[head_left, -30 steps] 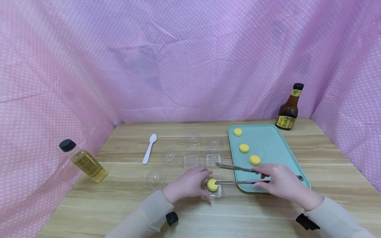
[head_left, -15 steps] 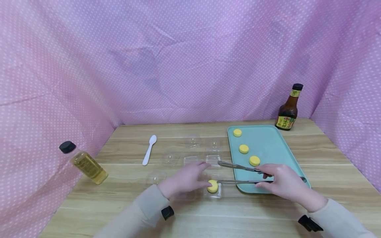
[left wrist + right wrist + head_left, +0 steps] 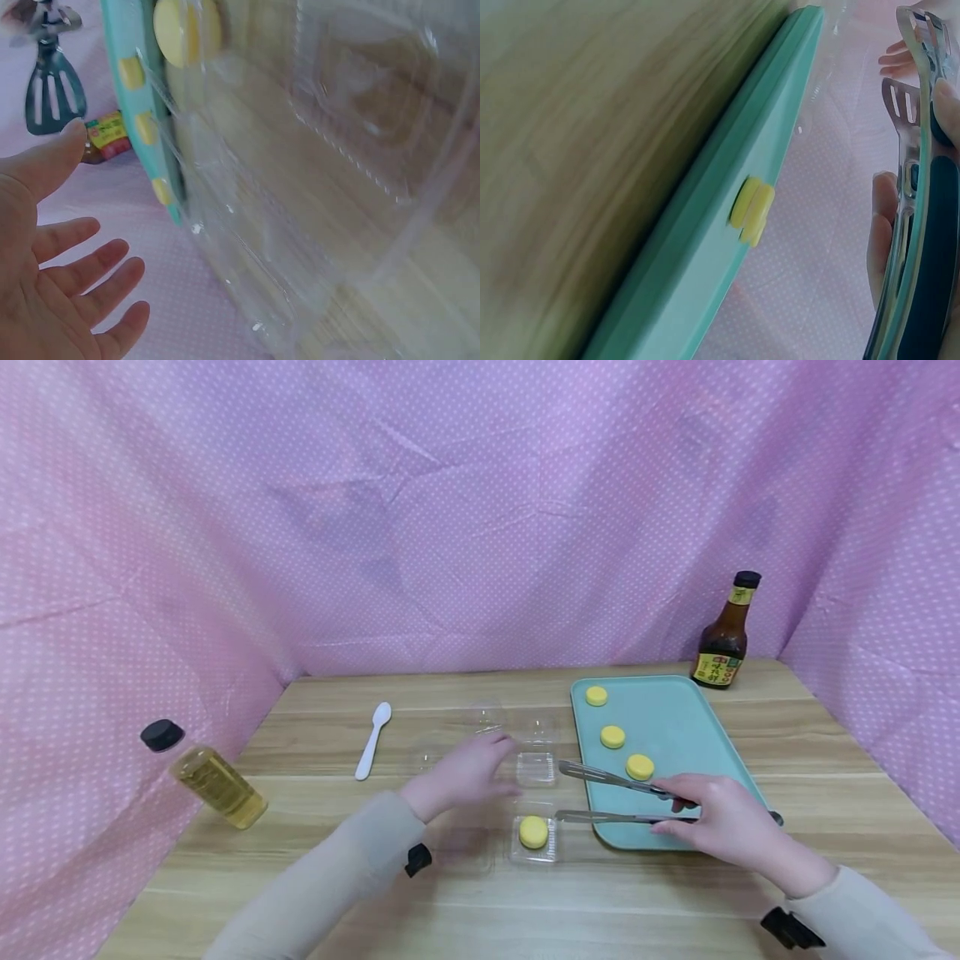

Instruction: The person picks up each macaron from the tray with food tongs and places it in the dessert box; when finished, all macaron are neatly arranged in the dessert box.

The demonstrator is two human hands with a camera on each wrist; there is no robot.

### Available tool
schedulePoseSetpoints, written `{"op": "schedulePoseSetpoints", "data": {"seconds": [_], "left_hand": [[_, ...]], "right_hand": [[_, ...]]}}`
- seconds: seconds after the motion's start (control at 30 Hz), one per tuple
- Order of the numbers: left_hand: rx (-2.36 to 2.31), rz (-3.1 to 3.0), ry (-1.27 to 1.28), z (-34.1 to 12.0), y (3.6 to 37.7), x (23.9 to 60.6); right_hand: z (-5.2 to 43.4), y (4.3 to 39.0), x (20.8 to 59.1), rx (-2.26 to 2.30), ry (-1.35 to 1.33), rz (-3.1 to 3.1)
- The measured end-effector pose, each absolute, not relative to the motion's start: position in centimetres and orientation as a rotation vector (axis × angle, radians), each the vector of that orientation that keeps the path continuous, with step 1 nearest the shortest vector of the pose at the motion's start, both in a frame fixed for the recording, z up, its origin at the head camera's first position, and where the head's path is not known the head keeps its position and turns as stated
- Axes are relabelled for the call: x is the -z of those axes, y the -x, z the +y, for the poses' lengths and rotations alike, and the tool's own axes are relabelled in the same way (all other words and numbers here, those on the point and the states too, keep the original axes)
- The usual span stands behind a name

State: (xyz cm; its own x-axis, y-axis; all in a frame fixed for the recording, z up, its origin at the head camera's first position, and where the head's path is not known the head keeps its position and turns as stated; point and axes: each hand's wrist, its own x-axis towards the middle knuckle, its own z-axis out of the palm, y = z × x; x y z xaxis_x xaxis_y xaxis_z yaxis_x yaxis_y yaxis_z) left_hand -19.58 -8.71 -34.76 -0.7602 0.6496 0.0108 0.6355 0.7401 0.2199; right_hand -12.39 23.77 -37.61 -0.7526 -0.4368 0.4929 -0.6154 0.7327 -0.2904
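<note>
My right hand [image 3: 723, 818] grips a pair of metal serving tongs [image 3: 611, 777] with dark handles [image 3: 934, 262]. The tongs' slotted ends are spread apart, with nothing between them. One yellow macaron [image 3: 533, 832] sits in a small clear plastic box [image 3: 520, 853], just left of the lower tong tip. My left hand [image 3: 468, 772] hovers over the clear boxes left of it, holding nothing. In the left wrist view its fingers [image 3: 112, 292] are spread and relaxed. Further macarons [image 3: 640, 767] lie in a line on the green tray [image 3: 675, 718], partly under the tongs.
Another clear box [image 3: 536, 768] stands behind the filled one, with several transparent lids around. A white spoon [image 3: 372, 741] lies at the left. An oil bottle [image 3: 219, 783] stands at the left edge, a brown sauce bottle [image 3: 722, 639] behind the tray. A pink curtain [image 3: 480, 527] encloses the table.
My left hand has moved away from the macaron's box, leftward and back. The tongs have shifted slightly right, off the macaron, which stays in the box.
</note>
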Motion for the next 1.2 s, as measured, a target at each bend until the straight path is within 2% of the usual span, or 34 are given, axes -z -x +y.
{"op": "schedulePoseSetpoints", "data": {"seconds": [0.43,1.2], "left_hand": [[-0.255,2.822,-0.946,-7.8,22.1,35.2],[-0.082,2.785,-0.847,-6.4,23.4,36.8]], "right_hand": [[24.3,12.3,38.0,-0.646,-0.801,-2.541],[25.0,12.5,38.5,-0.641,-0.782,-2.565]]}}
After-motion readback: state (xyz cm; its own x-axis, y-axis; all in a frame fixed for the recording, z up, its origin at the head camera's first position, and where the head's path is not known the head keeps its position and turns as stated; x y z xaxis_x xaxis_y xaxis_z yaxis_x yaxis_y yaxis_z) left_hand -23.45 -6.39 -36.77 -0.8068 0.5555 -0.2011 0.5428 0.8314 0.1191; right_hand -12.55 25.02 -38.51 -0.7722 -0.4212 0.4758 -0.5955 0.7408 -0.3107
